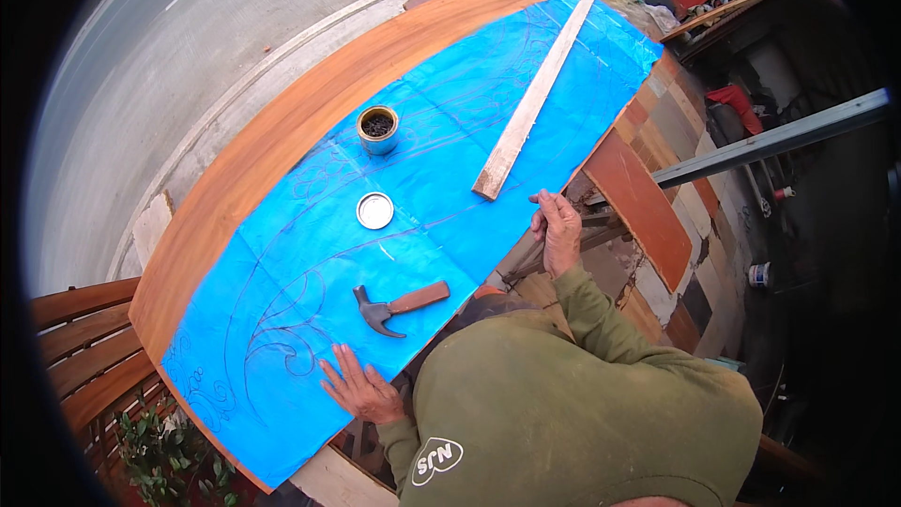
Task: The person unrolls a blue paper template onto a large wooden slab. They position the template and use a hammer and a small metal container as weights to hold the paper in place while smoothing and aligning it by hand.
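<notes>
A blue sheet (441, 178) with drawn curls and scrollwork covers most of a long wooden board. My left hand (361, 389) lies flat on it at the near left, fingers spread and holding nothing. Just beyond that hand rests a claw hammer (413, 299), its wooden handle pointing right. My right hand (560, 228) is raised by the sheet's near edge, fingers curled together; what they hold, if anything, is too small to make out. Ahead of it a pale wooden strip (540, 89) lies slantwise across the sheet. An uncovered can (380, 143) with dark contents stands near a round lid (374, 210).
Bare wood of the board (310, 108) shows along its far side. Past it run a curb and a road (178, 56). A slatted wooden bench (89, 338) and a plant (164, 460) are at left. To the right are a brown panel (643, 211) and a metal bar (779, 136).
</notes>
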Motion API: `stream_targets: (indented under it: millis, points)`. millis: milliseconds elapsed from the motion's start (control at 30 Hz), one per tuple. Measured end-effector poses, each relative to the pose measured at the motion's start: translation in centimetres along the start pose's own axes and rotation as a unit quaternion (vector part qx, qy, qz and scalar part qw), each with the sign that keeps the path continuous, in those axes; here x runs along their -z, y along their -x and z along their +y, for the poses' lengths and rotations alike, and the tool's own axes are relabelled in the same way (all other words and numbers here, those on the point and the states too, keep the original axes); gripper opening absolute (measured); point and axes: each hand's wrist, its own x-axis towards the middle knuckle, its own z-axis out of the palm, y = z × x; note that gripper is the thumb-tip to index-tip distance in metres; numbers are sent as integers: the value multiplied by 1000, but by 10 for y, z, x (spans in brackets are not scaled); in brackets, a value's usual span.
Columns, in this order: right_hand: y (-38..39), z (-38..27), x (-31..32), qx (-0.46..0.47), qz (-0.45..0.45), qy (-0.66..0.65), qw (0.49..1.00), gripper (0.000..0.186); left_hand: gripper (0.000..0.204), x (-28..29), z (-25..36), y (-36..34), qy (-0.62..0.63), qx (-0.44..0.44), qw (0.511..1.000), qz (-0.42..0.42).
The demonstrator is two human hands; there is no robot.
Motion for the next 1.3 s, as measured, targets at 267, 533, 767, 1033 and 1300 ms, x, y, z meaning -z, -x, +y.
stream_targets:
  millis: [267, 533, 767, 1033, 1300]
  points:
    - [-82, 0, 7, 98, -31, 6, 995, 40, 57, -1, 5, -1, -21, 38, 998, 39]
    - [-163, 17, 31, 109, -25, 28, 993, 42, 52, 15, 12, -12, 53, 93, 994, 4]
    - [-185, 35, 36, 90, -77, 43, 992, 43, 50, 0, 25, -32, 78, 172, 975, 114]
    - [-187, 47, 37, 86, -95, 63, 990, 41, 52, -30, 31, -33, -62, 177, 981, 55]
    - [-187, 47, 37, 101, -106, 94, 985, 38, 52, -27, 32, -34, -70, 196, 977, 47]
